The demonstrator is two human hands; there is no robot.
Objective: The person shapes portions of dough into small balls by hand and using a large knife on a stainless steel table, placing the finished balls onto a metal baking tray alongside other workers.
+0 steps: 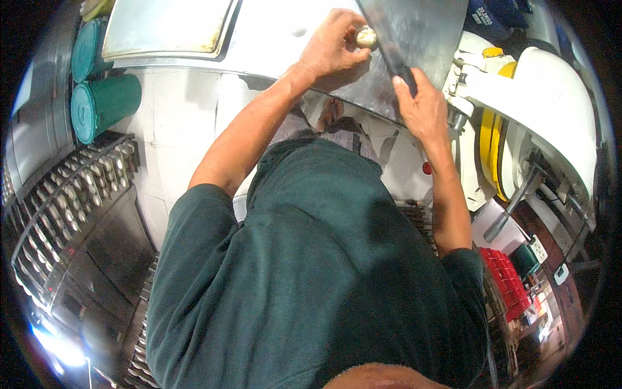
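At the top of the head view my left hand (334,42) curls its fingers around a small pale yellowish round piece (365,37), perhaps dough, over the metal work surface (435,35). My right hand (424,107) grips the dark handle of a long, flat, blade-like tool (393,55), which lies diagonally just right of that piece. Whether the blade touches the piece, I cannot tell.
A rusty-edged tray (165,32) sits upper left, beside green lidded containers (107,107). Black racks (71,194) stand at left. A white machine with yellow parts (544,104) is at right, above a red slatted item (505,279). My feet (330,113) show below the worktop.
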